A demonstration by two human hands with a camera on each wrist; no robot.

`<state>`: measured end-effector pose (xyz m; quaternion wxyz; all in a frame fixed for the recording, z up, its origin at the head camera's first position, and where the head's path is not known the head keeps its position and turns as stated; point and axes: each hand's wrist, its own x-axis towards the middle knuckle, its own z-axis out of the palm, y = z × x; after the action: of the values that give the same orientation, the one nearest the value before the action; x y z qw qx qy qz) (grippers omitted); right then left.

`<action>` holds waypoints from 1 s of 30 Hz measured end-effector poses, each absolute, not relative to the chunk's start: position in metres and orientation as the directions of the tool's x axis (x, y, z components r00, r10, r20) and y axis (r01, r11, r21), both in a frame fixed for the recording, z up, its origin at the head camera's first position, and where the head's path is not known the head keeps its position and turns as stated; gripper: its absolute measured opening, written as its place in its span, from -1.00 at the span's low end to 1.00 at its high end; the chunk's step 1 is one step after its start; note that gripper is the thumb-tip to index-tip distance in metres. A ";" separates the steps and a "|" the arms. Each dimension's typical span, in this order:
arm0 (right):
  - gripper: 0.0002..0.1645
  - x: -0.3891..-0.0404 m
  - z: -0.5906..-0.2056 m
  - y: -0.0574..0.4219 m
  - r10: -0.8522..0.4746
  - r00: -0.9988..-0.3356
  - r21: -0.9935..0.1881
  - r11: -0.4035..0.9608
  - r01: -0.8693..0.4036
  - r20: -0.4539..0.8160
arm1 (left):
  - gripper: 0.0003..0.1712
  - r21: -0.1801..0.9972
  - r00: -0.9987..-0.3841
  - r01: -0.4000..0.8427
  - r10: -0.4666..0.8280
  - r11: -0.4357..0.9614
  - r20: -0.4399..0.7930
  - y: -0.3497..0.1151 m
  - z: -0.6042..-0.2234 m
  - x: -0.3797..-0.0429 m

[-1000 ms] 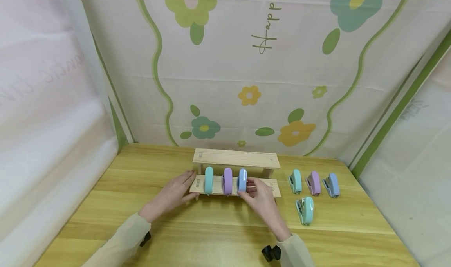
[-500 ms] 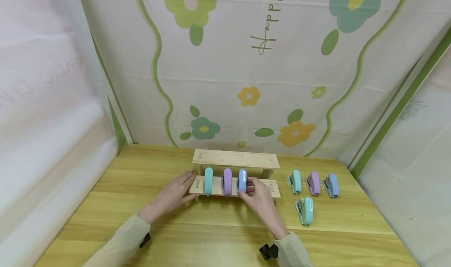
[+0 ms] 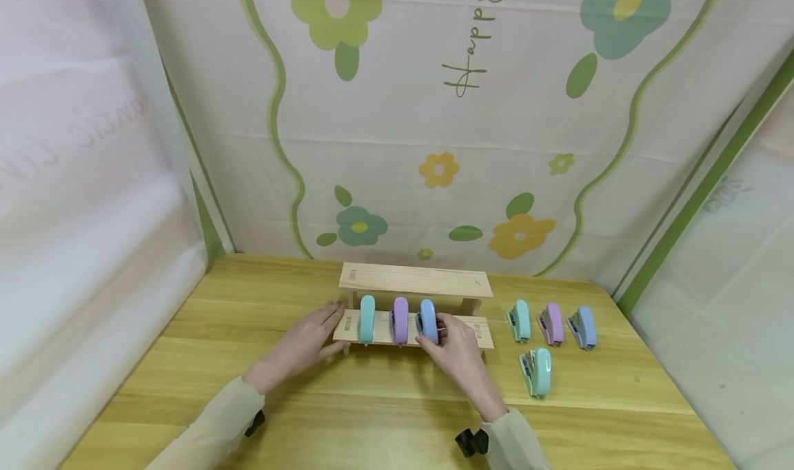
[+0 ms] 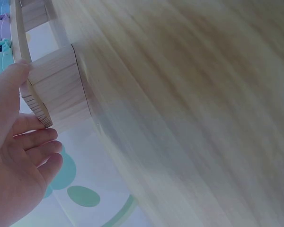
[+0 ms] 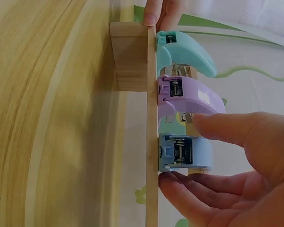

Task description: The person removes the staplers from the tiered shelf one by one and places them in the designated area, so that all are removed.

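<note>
A light wooden two-step stand [image 3: 414,278] sits at the back of the table. On its lower board, a mint stapler [image 3: 367,318], a purple stapler [image 3: 400,320] and a blue stapler [image 3: 426,320] stand in a row. My right hand [image 3: 460,349] holds the blue one, thumb on one side and fingers on the other, as the right wrist view shows. The blue stapler's base [image 5: 168,153] rests on the board. At the stand's left end, my left hand [image 3: 304,342] grips the lower board, thumb [image 4: 18,73] at its front edge and fingers [image 4: 40,137] round the end.
Right of the stand, another mint stapler [image 3: 521,320], purple stapler [image 3: 551,323] and blue stapler [image 3: 583,327] form a row on the table [image 3: 372,415]. A further mint stapler [image 3: 538,372] stands nearer the front. A printed cloth [image 3: 397,111] hangs behind.
The blue stapler in my right hand has turned slightly, its near end swinging right. My left hand stays on the stand's end.
</note>
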<state>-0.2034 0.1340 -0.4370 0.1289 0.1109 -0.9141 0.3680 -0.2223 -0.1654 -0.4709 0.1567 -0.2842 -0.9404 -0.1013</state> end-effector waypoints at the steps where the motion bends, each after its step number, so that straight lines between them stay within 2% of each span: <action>1: -0.52 -0.204 -0.437 0.134 -0.104 -0.942 -0.642 0.708 -0.295 0.318 | -0.15 0.102 -0.789 0.567 0.504 0.817 0.351 -0.165 -0.471 -0.222; 13: -0.60 -0.206 -0.435 0.134 -0.084 -0.949 -0.635 0.725 -0.268 0.304 | -0.16 0.103 -0.777 0.578 0.508 0.809 0.372 -0.165 -0.472 -0.223; 21: -0.61 -0.206 -0.435 0.135 -0.071 -0.951 -0.644 0.721 -0.257 0.301 | -0.16 0.121 -0.790 0.571 0.504 0.812 0.348 -0.165 -0.471 -0.223; 30: -0.62 -0.204 -0.432 0.139 -0.053 -0.947 -0.662 0.703 -0.260 0.317 | -0.15 0.101 -0.769 0.586 0.511 0.804 0.384 -0.166 -0.472 -0.223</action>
<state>-0.2038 0.1387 -0.4317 0.1383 0.0858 -0.9124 0.3756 -0.2230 -0.1660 -0.4724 0.1718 -0.2936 -0.9341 -0.1081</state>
